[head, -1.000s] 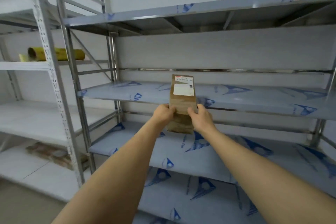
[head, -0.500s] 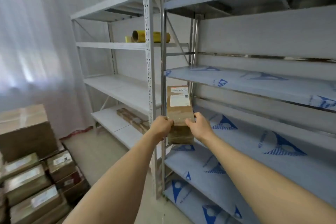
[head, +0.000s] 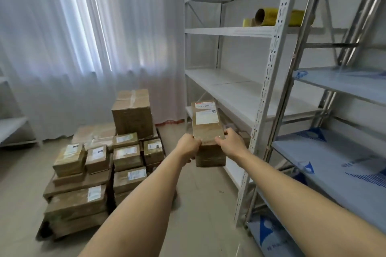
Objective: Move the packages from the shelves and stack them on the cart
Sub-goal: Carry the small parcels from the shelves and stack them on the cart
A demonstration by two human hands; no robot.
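Low at the left, the stacked boxes (head: 100, 173) hide the cart beneath them, labels mostly upward, big ones under small so the pile seems stable. The left hand (head: 189, 147) and right hand (head: 229, 145) clamp opposite sides of the package (head: 206, 131), held out in mid-air between stack and shelves (head: 271, 89), probably for balance. A yellow roll (head: 269, 16) lies on a higher shelf.

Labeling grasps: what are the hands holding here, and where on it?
A brown labelled package, held in the air by both hands: left hand grips its left side, right hand its right side, around mid-length, below the label.
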